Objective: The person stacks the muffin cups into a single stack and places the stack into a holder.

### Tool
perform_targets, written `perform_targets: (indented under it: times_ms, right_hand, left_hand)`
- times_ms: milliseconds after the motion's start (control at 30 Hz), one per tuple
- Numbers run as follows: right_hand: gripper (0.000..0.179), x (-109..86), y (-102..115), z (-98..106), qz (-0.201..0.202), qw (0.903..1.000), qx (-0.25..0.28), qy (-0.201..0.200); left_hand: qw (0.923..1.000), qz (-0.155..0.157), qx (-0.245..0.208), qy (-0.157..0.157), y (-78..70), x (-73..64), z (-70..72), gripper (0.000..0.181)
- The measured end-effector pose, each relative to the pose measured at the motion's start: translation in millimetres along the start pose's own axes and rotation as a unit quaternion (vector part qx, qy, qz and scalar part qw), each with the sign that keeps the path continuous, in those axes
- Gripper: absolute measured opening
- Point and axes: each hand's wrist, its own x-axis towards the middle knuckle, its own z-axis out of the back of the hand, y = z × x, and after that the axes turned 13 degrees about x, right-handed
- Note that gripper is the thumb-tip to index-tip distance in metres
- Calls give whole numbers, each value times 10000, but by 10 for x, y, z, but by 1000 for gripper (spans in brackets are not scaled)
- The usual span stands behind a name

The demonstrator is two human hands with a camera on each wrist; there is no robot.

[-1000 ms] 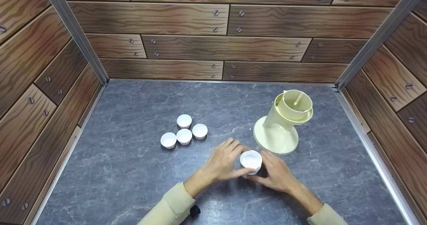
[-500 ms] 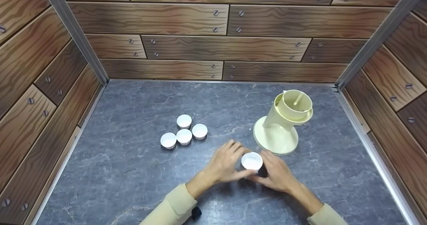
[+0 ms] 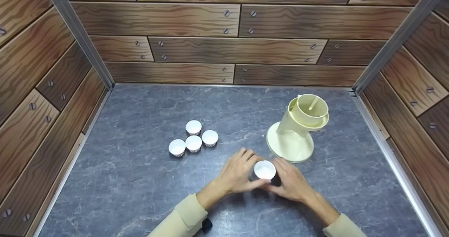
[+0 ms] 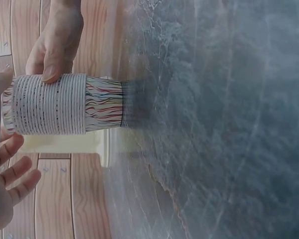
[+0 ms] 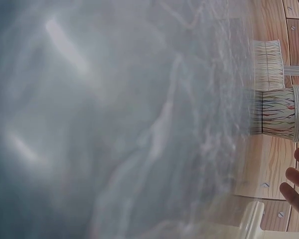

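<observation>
A stack of nested paper cups (image 4: pixel 50 104) stands upright on the table, white-rimmed with fine coloured lines on the sides. From above only the white top cup (image 3: pixel 265 170) shows. The left hand (image 3: pixel 236 173) holds that top cup from the left, its thumb across the near side of the rim. In the left wrist view its other fingers (image 4: pixel 22 184) are spread below the stack. On the opposite side the right hand (image 3: pixel 291 180) grips the stack, its thumb (image 4: pixel 51 69) pressed against the ribbed rims. The far sides of the stack are hidden behind the fingers.
Several single paper cups (image 3: pixel 193 144) stand grouped to the left of the hands. A pale yellow plastic stand (image 3: pixel 291 145) with a round base and a tubular top is just behind the right hand. Wood-patterned walls (image 3: pixel 238 51) enclose the grey table (image 3: pixel 147 184) on three sides.
The top cup has settled from slightly tilted to level on the stack, and the left hand has shifted slightly with it. The right hand, the loose cups and the yellow stand have stayed put.
</observation>
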Motion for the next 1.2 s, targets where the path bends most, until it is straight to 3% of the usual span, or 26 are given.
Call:
perform_targets:
  times_ms: [1000, 1200]
  right_hand:
    - [64, 26, 16, 39, 11, 9999, -72, 104]
    - [66, 22, 17, 33, 54, 9999, -62, 96]
  left_hand:
    - [9990, 218, 81, 393, -18, -6, -20, 62]
    - [9993, 188, 92, 320, -3, -30, -15, 63]
